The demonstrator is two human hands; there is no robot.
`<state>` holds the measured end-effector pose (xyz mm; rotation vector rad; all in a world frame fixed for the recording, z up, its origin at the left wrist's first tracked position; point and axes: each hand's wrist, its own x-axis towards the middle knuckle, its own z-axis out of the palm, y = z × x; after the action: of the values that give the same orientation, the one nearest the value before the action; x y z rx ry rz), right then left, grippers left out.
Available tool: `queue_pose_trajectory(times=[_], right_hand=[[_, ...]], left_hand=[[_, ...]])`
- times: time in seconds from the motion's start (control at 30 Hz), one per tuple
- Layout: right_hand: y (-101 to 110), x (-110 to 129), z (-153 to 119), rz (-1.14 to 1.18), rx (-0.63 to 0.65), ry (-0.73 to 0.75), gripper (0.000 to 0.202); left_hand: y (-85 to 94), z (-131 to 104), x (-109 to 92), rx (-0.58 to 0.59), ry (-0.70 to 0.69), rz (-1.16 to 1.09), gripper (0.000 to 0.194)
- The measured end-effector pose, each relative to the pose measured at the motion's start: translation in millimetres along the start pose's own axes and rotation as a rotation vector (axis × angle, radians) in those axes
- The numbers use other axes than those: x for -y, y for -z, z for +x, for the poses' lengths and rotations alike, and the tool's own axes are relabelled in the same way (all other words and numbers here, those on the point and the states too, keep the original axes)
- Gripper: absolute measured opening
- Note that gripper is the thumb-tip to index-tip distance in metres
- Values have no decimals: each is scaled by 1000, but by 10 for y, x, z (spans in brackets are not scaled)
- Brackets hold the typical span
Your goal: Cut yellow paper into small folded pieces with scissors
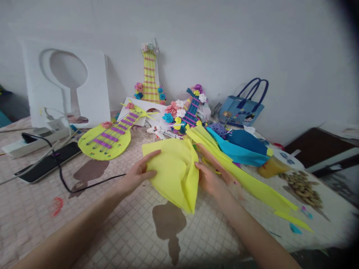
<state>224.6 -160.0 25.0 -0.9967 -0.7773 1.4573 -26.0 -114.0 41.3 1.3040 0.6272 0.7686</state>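
A yellow crepe paper sheet (168, 168) is held up over the table, its right side folded and creased. My left hand (141, 169) pinches its left edge, thumb in front. At the right edge, my right hand (209, 179) grips the folded part, with some fingers hidden behind the paper. To the left lies a yellow paper-covered lute shape (114, 136) with purple bands and strings. Long yellow paper strips (252, 185) stretch out beyond my right hand.
A white board with a cutout (97, 78) leans on the wall near a phone (50, 162) and cables. Decorated instrument shapes (150, 76) stand at the back. Rightward are a blue bag (244, 108), blue paper (238, 149), a cup (270, 167) and peanuts (304, 188).
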Motion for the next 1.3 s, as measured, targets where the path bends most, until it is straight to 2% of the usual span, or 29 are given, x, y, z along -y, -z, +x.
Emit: queue_pose_trajectory(times=[0.23, 0.43, 0.57, 0.67, 0.73, 0.83, 0.97, 1.03, 1.1, 1.2, 1.27, 1.3], right_hand=[[-15, 14, -50, -61, -36, -8, 31], [80, 19, -46, -417, -26, 82, 24], [100, -64, -30, -545, 39, 77, 24], [81, -124, -39, -625, 80, 72, 28], [83, -142, -44, -735, 114, 112, 31], [120, -133, -37, -925, 110, 224, 28], [206, -51, -10, -1061, 5, 336, 18], [272, 20, 5, -1133, -62, 375, 15], [366, 109, 22, -1205, -162, 407, 17], [563, 256, 55, -1312, -373, 440, 27], [709, 345, 90, -1458, -517, 408, 39], [778, 384, 114, -1601, -583, 355, 44]], left_hand=[[59, 10, -90, -87, -5, 55, 60], [167, -68, -171, -150, 78, 71, 60], [273, -247, -165, -149, 153, 147, 58], [281, -444, -132, -169, 210, 184, 60], [273, -581, -112, -218, 220, 201, 62], [276, -762, -60, -359, 214, 236, 67], [263, -942, 115, -581, 157, 326, 76], [213, -1020, 212, -634, 143, 317, 82], [135, -1101, 263, -616, 152, 308, 85], [21, -1223, 230, -538, 166, 359, 78], [-22, -1290, 175, -456, 203, 376, 69], [-30, -1315, 154, -413, 219, 378, 65]])
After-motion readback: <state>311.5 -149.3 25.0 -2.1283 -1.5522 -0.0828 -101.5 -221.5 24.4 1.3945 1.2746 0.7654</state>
